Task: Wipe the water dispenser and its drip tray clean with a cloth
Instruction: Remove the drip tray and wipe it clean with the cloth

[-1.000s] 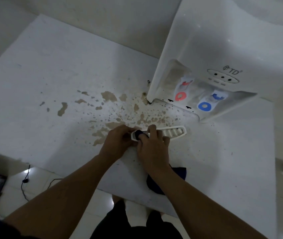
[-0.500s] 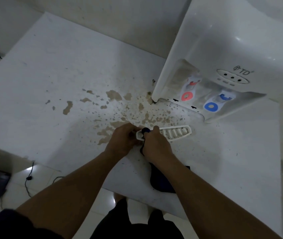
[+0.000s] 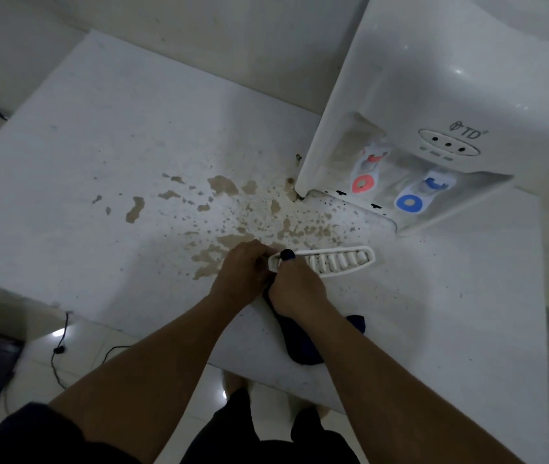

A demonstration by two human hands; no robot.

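Gripping hand, left: the left hand [image 3: 243,274] curls round the near-left end of the drip tray [image 3: 328,261], steadying it on the table [image 3: 82,169]
Right hand: the right hand [image 3: 296,288] clutches the dark cloth [image 3: 300,343], one cloth-wrapped fingertip pushed into the tray's leftmost slots
Drip tray: white slotted grille, lying flat on the table, off the machine; its left end sits between the two hands, its right end reaches free toward the dispenser
Cloth: trails from the right palm under the wrist to the table's near edge
Water dispenser: the water dispenser [image 3: 434,95] stands at the far right of the table, apart from both hands, with its red tap [image 3: 363,184] and blue tap [image 3: 408,202] facing the tray
Table: brown stains [image 3: 233,226] spread beside the left hand
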